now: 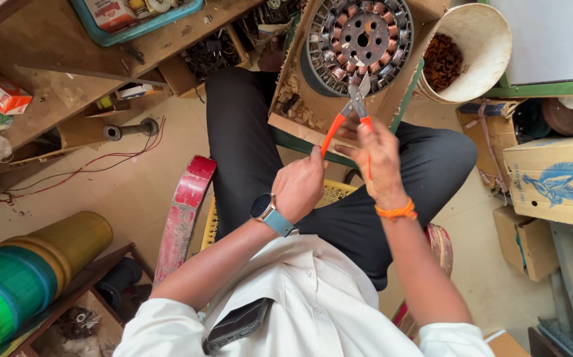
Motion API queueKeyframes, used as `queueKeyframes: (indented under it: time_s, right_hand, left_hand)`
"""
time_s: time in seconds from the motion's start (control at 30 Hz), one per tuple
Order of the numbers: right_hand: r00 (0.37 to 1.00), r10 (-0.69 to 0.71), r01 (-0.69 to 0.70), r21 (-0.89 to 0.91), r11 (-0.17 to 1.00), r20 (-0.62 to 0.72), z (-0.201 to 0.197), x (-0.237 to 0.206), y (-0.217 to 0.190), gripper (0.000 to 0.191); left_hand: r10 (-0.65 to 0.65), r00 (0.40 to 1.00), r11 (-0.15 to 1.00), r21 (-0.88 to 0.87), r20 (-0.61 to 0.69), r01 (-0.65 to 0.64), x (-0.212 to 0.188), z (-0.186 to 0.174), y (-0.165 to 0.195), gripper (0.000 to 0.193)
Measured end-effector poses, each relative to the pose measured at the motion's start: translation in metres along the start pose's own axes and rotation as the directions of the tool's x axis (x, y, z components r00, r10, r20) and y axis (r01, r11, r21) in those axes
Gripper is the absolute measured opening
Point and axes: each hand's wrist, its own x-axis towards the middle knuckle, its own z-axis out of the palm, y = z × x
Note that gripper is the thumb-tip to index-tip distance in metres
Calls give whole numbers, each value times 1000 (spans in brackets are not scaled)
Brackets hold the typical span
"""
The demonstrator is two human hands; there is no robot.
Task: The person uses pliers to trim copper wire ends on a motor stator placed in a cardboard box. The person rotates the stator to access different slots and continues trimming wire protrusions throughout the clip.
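Both my hands hold a pair of orange-handled pliers (351,111). My left hand (299,185), with a watch on its wrist, grips the left handle. The right handle is in my right hand (377,158), which has an orange thread around its wrist. The plier jaws are spread and point at the near rim of a round motor stator (359,39) with copper windings. The stator lies on a wooden board (293,99) resting on my lap.
A white bucket (485,53) of stripped copper wire stands right of the stator. Cardboard boxes (554,178) sit at the right. Green and yellow drums (28,271) lie at the lower left, a cluttered wooden bench (41,59) at the upper left. I sit on a red-framed chair (184,211).
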Motion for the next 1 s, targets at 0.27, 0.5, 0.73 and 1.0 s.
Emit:
queueKeyframes:
  time_s: [0.27, 0.5, 0.73, 1.0]
  right_hand:
    - [807, 364, -491, 186, 851, 464, -15, 20, -2, 60]
    - [853, 308, -438, 258, 861, 420, -10, 15, 18, 37]
    - [943, 258, -319, 343, 884, 211, 7, 9, 37, 16]
    - [998, 56, -52, -486, 872, -5, -18, 23, 34, 16]
  left_hand:
    - [-35, 996, 943, 332, 77, 7, 20, -42, 7, 37]
    - [405, 752, 912, 174, -520, -371, 162, -89, -7, 28]
    - [248, 863, 960, -9, -441, -280, 239, -33, -24, 35]
    - [180, 875, 980, 5, -449, -199, 241, -20, -37, 34]
